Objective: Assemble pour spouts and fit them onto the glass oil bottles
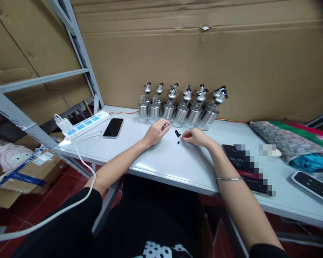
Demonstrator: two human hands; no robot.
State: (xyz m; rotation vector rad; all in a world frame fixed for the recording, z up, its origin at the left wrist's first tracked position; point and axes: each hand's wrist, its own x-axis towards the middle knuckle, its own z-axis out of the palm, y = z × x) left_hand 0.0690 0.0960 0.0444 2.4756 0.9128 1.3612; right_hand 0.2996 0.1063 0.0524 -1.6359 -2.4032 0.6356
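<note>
My left hand (156, 133) is curled on the white table around a small silvery and dark piece (165, 126), mostly hidden by the fingers. To its right, my right hand (195, 137) rests with thumb and fingers pinched together; what they hold, if anything, is too small to tell. Just left of those fingertips lie a black spout-like part (177, 133) and a tiny black piece (178, 142). Behind both hands stand several glass bottles with steel sleeves (181, 114), most topped by silver pourers with black flaps. Two front-left bottles (154, 110) show bare glass necks.
A white power strip (87, 125) with a cable and a dark phone (113, 128) lie on the left. By my right forearm sits a device showing a timer (235, 157). Bagged fabric (282, 139) and a black-topped device (313, 186) are farther right. Cardboard (161, 53) backs the table.
</note>
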